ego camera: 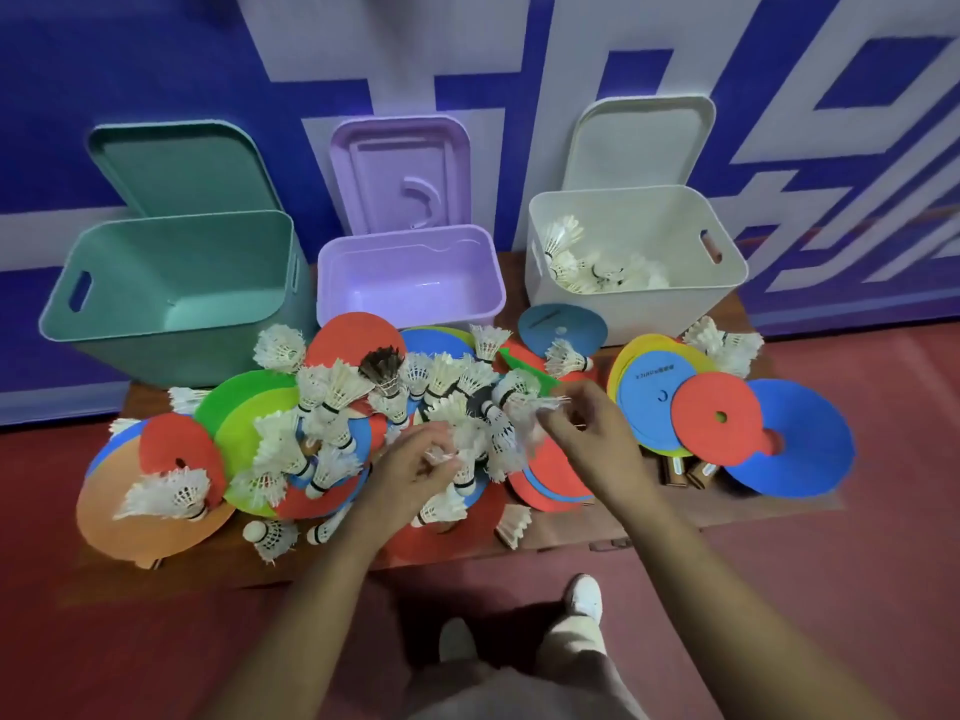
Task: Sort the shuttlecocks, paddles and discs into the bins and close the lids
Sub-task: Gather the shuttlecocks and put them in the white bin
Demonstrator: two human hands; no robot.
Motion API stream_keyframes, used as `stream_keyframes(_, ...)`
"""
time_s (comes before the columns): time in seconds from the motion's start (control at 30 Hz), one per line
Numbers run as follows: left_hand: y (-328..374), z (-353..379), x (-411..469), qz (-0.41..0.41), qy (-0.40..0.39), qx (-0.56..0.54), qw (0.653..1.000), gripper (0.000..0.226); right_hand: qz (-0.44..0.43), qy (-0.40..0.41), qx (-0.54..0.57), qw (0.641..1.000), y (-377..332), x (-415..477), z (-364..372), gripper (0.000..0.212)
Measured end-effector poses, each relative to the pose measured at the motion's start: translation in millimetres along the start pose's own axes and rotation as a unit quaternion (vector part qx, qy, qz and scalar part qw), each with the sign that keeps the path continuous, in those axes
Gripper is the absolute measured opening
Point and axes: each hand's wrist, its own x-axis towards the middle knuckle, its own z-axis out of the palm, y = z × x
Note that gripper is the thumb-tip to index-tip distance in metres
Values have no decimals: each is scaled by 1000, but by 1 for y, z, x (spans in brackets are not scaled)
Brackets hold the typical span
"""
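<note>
A heap of white shuttlecocks (332, 407) lies over coloured flat discs (717, 418) on a low wooden board (561, 537). My left hand (415, 470) pinches the feathers of a shuttlecock in the middle of the heap. My right hand (587, 423) pinches the feathers of another shuttlecock (514, 402) just to the right. Behind stand three open bins: a green bin (171, 298), a purple bin (410, 278), and a white bin (634, 257) with several shuttlecocks inside. Wooden paddle handles (691, 472) peek from under the right discs.
Each bin's lid leans against the blue and white wall behind it: green lid (182, 168), purple lid (400, 174), white lid (644, 142). A black-feathered shuttlecock (384, 366) stands in the heap. My feet (587, 600) are on the red floor in front of the board.
</note>
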Motion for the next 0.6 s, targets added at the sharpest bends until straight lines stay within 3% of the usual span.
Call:
stream_keyframes(0.13,26,-13,-2,34,-17,-37,999,34,-50,-109,-81,989,-32,-4,2,2)
stream_keyframes(0.23,34,-22,-8,51,-42,-62,996,45,-67,-125,-108,984,-38,-3,10,14)
stream_keyframes(0.37,33,-26,-14,3,-65,-91,994,58,-21,-166,-57,984,-30,-9,28,25)
stream_keyframes(0.5,26,-16,-20,-35,-78,-87,993,53,19,-92,28,995,-22,-25,54,28)
stream_keyframes(0.6,21,2,-20,-33,11,-20,999,60,84,-94,89,988,-16,-25,65,32)
